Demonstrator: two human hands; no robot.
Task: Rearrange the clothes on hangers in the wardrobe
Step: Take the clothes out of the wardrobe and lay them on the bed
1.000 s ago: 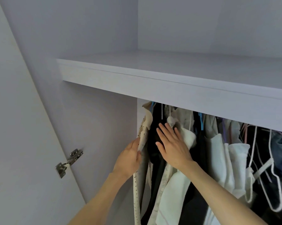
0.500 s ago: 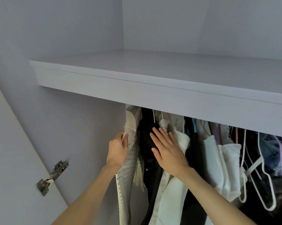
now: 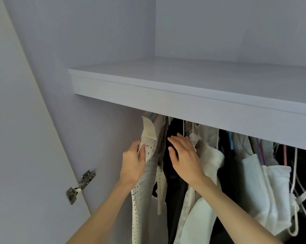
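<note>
A cream perforated garment hangs at the far left of the row under the shelf. My left hand grips its shoulder edge, thumb over the fabric. Beside it hangs a black garment, then a white shirt. My right hand lies flat with straight fingers against the white shirt's collar and pushes into the gap by the black garment. More clothes on white, pink and blue hangers fill the rail to the right. The rail itself is hidden behind the shelf front.
A pale lilac shelf runs across above the clothes. The wardrobe's left side wall stands close to the cream garment. The open door with a metal hinge is at the left.
The view shifted between frames. My left hand has closed further onto the cream garment's shoulder and drawn it left, widening the gap. My right hand stays flat on the white shirt.
</note>
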